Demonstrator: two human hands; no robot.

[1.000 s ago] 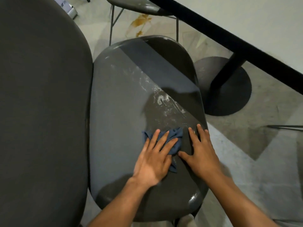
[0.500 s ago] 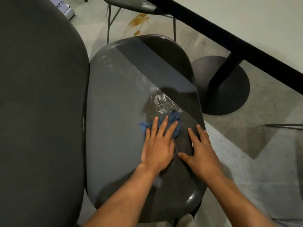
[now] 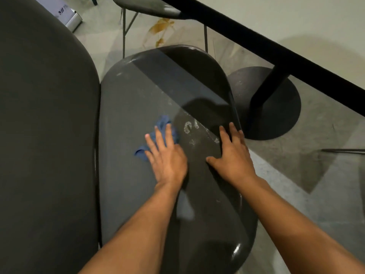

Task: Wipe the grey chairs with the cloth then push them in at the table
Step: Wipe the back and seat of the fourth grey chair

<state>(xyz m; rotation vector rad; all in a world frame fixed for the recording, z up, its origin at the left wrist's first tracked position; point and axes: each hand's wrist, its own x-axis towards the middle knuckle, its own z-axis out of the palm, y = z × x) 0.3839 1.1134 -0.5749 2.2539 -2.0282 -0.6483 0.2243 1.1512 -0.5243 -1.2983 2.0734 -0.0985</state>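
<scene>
The white desk (image 3: 296,22) with its black edge ran across the top right corner on a black pedestal base (image 3: 276,103), and a second grey chair (image 3: 146,6) sat partly tucked beneath it. Just beside the broad dark backrest (image 3: 43,125) on the left lay the grey chair seat (image 3: 128,95), streaked with whitish residue (image 3: 188,127) toward its right edge. The left hand (image 3: 167,157) pressed flat, fingers straight, on the blue cloth (image 3: 161,123) mid-seat, while the right hand (image 3: 233,153) rested spread and holding nothing at the seat's right edge.
</scene>
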